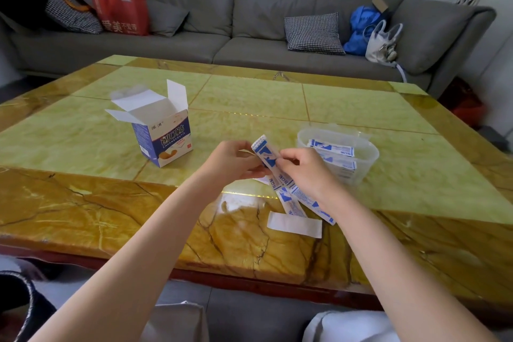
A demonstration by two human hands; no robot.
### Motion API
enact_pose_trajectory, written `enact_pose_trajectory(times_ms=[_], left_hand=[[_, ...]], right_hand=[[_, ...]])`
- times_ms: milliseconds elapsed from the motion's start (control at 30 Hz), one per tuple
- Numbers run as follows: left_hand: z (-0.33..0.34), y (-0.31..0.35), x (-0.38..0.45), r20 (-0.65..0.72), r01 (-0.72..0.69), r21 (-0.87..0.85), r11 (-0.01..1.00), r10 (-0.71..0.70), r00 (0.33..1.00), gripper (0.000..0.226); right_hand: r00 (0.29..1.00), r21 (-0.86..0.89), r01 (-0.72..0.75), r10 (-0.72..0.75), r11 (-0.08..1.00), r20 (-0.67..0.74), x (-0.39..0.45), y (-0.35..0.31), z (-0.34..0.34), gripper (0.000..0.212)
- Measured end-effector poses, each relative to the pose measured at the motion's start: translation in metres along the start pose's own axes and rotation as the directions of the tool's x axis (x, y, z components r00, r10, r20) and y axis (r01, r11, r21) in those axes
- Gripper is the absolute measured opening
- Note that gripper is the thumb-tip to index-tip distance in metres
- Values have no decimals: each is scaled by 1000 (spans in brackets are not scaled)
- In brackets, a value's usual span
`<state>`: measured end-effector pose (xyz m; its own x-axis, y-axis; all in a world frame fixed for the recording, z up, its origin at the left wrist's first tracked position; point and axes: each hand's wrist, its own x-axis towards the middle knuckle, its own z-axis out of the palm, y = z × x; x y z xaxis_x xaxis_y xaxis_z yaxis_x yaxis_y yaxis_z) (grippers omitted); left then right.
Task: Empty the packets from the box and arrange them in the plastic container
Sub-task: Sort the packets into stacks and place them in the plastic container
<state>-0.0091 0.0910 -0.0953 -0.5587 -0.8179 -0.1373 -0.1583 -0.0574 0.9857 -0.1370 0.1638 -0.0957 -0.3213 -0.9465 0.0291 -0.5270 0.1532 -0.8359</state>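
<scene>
In the head view, both bare forearms reached forward over a glossy yellow-green stone table (249, 97) with amber marbled borders; the left hand (236, 159) was curled with its fingers closed around the lower part of a small stack of blue-and-white packets (265, 151), which stood tilted, upper end leaning away to the left; the right hand (301, 165) met the same stack from the other side, its thumb and fingertips pinched on the packets' edge, so that the 2 hands nearly touched around it; below and between the wrists, several loose packets (302, 201) lay fanned on the table, overlapping one another, and just nearer the camera 1 plain white strip (294, 224) lay flat, face down or unprinted, I could not tell which; the clear plastic container (369, 158) sat just beyond the right hand, touching nothing but the table, with a few packets lying flat inside it (333, 148), stacked roughly lengthwise; well to the left, apart from the hands, the box (163, 139) stood upright with its top flaps open and spread, its blue and white printed front facing the camera; whether anything remained inside it could not be seen; beyond the table ran a grey sofa (249, 22) carrying a red bag (122, 15), a houndstooth cushion (313, 33), a blue bundle (361, 28) and a white handbag (381, 41).
</scene>
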Motion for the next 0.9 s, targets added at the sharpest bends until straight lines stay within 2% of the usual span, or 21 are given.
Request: enact_pose_trajectory(times_ms=[67,100,133,167,200,267,333,433,567,633,733,833,900], left_hand=[[6,-2,2,65,-21,13,1000,20,998,20],[8,-4,3,85,-41,77,996,34,996,21],[10,-7,6,87,-92,226,970,74,994,23],[11,-10,8,97,-166,442,881,137,986,24],[13,-14,9,144,-236,636,735,188,972,26],[19,-21,8,296,-354,806,475,194,935,37],[27,-28,8,399,-407,839,361,99,911,46],[32,-34,13,391,-401,873,277,95,916,43],[32,-33,20,343,-375,875,308,153,927,39],[28,-32,21,288,-324,856,403,150,946,39],[20,-34,22,201,-254,780,573,155,967,22],[8,-31,22,149,-205,680,704,140,979,19],[-1,-25,22,129,-217,637,740,175,976,18]], right_hand=[[999,-59,36,-37,998,-24,0,1,-6,20],[998,-75,51,-54,996,-38,-1,1,-10,19],[997,-94,60,-65,994,-51,-1,2,-15,17],[996,-118,62,-70,991,-63,-1,3,-19,17],[995,-155,62,-74,986,-73,-2,6,-25,18],[995,-285,57,-77,957,-60,-5,11,-37,20],[999,-432,12,4,902,36,-9,20,-49,20],[967,-537,-42,169,842,190,-17,31,-56,19],[973,-443,-34,131,896,191,-18,33,-47,20],[962,-409,-36,142,912,233,-17,33,-40,18],[949,-394,-23,144,919,281,-13,32,-28,19],[963,-431,37,83,902,256,-6,29,-14,18],[978,-400,80,5,913,207,-3,26,-8,18]])
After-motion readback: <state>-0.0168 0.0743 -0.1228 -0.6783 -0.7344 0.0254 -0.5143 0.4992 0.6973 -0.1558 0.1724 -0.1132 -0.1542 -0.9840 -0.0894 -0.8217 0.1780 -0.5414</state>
